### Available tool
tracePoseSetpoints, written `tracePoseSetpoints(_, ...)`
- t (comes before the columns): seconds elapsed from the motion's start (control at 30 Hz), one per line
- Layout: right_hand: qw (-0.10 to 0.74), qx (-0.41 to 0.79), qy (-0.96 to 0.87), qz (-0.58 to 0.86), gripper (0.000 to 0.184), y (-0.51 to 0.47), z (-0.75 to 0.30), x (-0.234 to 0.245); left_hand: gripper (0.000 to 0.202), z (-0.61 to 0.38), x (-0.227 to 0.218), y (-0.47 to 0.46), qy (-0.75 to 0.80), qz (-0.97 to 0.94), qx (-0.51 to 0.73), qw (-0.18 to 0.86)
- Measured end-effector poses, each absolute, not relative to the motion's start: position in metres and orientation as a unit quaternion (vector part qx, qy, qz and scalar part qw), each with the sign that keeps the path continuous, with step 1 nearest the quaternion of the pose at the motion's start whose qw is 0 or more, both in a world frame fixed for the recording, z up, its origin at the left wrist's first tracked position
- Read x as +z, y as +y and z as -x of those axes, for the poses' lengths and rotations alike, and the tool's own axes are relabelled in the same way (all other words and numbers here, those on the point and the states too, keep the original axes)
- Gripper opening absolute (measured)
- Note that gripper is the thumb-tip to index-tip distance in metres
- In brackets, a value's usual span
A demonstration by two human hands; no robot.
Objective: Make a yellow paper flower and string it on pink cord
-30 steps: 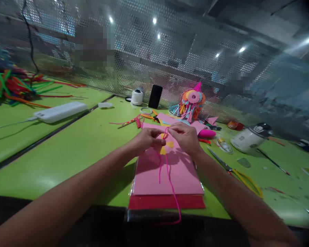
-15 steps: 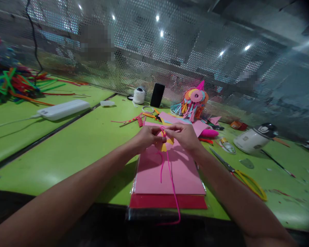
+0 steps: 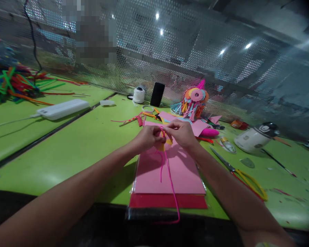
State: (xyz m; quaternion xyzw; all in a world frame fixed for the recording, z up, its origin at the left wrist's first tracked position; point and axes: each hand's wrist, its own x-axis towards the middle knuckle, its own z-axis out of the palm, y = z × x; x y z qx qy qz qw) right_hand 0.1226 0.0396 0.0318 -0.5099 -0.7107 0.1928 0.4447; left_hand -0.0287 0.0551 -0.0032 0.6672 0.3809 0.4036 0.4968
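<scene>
My left hand (image 3: 149, 137) and my right hand (image 3: 179, 133) meet above a stack of pink paper (image 3: 185, 178), both with fingers closed. Between their fingertips they pinch a bright pink string (image 3: 173, 187), which forms a small loop at the top. Its long tail hangs over the paper and past the table's front edge. A small yellow paper piece (image 3: 160, 147) shows below my fingers, partly hidden by them. Red paper (image 3: 167, 201) sticks out under the pink stack.
Yellow-handled scissors (image 3: 249, 183) lie right of the paper, near a white kettle-like container (image 3: 252, 139). Behind are a tasselled paper ornament (image 3: 194, 101), a black phone (image 3: 157, 94) and a white thread spool (image 3: 139, 95). A white power strip (image 3: 64, 109) and pipe cleaners (image 3: 12, 85) lie left.
My right hand has shifted slightly, and the yellow paper piece has turned a little under my fingers. Both hands keep their pinch on the string.
</scene>
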Motion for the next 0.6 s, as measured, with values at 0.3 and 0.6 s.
tracePoseSetpoints(0.3, 0.433, 0.058, -0.767, 0.47, 0.017, 0.044, -0.123, 0.024, 0.024, 0.029, 0.005, 0.05, 0.35, -0.611, 0.405, 0.584)
tracePoseSetpoints(0.6, 0.304, -0.202, -0.86, 0.357, 0.016, 0.053, -0.135, 0.026, 0.025, 0.03, 0.007, 0.046, 0.368, -0.577, 0.348, 0.641)
